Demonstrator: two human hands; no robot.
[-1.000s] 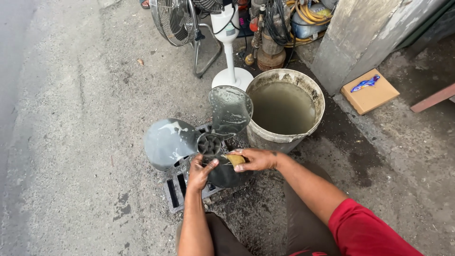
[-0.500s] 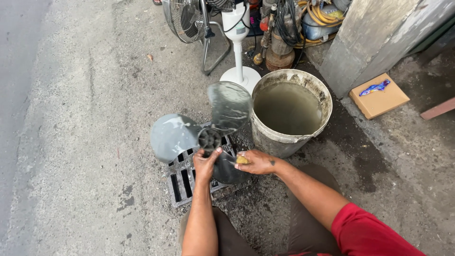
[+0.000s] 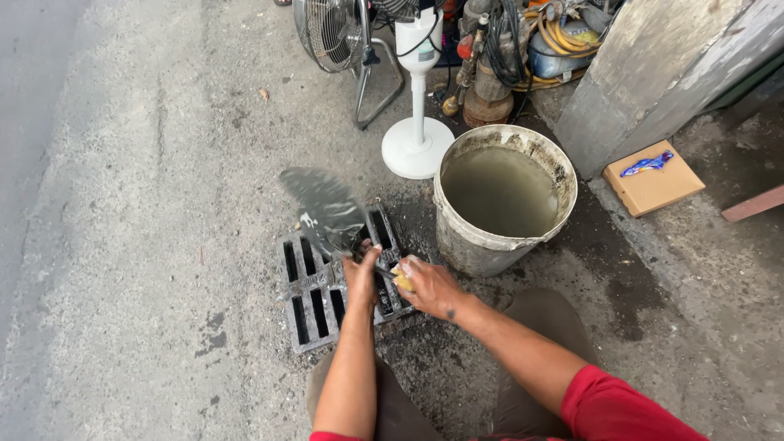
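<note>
Blades (image 3: 327, 204) of grey, wet plastic are fanning up and away from the left hand (image 3: 362, 279), which is gripping their hub over the iron grate (image 3: 314, 314). Just beside it, the right hand (image 3: 431, 287) is pinching a yellow sponge (image 3: 403, 279), nearer the murky bucket (image 3: 502, 245).

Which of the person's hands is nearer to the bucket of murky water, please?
Right. The right hand with the yellow sponge lies just below the bucket; the left hand grips the fan blade farther away, over the drain grate.
</note>
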